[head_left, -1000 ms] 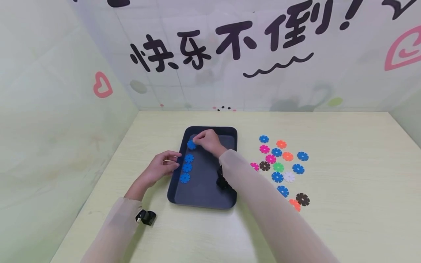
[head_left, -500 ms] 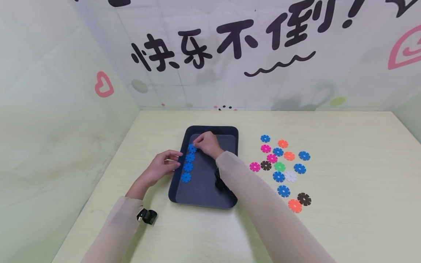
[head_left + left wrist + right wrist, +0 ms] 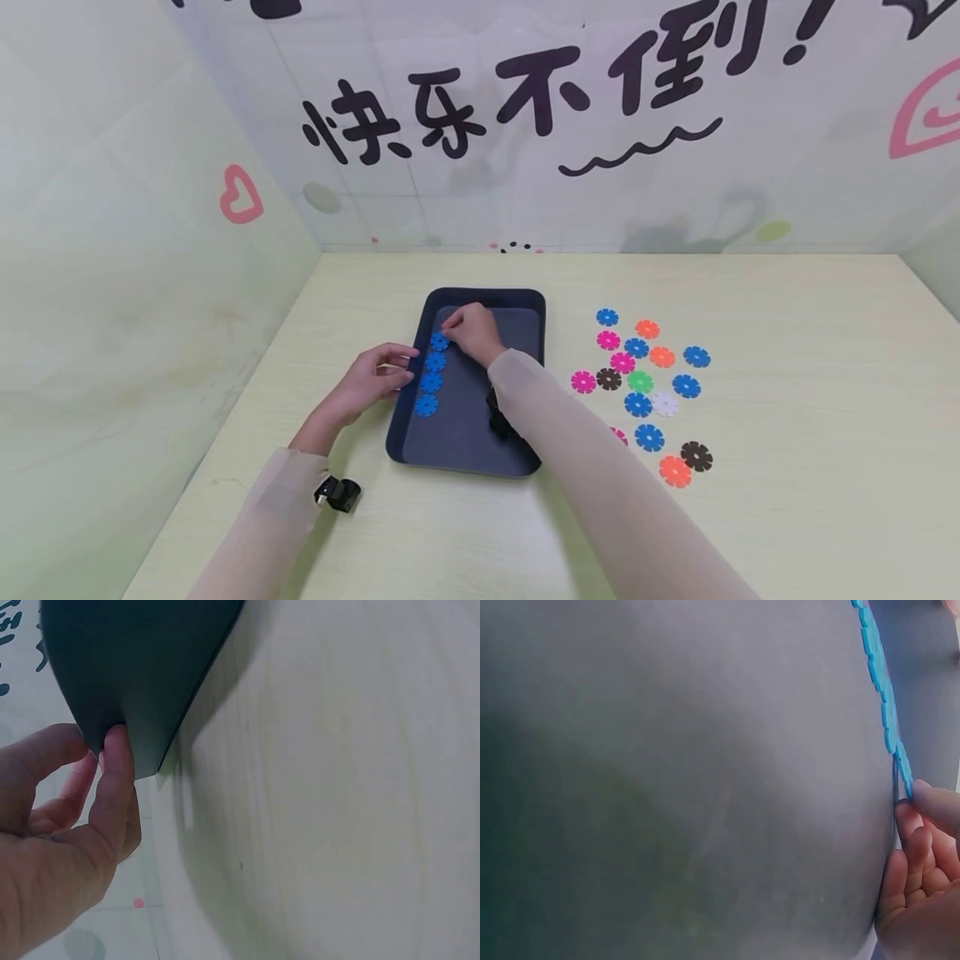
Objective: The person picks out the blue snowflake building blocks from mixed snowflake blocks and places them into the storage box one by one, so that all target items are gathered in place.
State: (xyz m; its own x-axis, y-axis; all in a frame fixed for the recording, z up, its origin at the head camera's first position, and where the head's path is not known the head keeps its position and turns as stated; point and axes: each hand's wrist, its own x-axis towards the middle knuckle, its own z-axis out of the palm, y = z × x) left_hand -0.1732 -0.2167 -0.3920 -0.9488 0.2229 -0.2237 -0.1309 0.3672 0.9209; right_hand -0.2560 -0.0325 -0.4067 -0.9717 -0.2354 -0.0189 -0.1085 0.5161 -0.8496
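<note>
In the head view, a column of blue snowflake discs lies along the left side of a dark grey tray. My right hand pinches the top blue disc between thumb and fingertips, low over the tray floor and close above the disc below it. In the right wrist view, the blue discs appear edge-on in a line, the fingers at its near end. My left hand holds the tray's left rim; the left wrist view shows fingers on the tray's outer wall.
Right of the tray, loose snowflake discs are scattered on the table: several blue, pink and orange, plus brown, green and white. My right forearm crosses the tray's lower right. A printed wall stands behind.
My right hand has brought the top blue disc down, closing the gap to the column. The right forearm has shifted slightly left, uncovering part of a pink disc. The left hand keeps its place.
</note>
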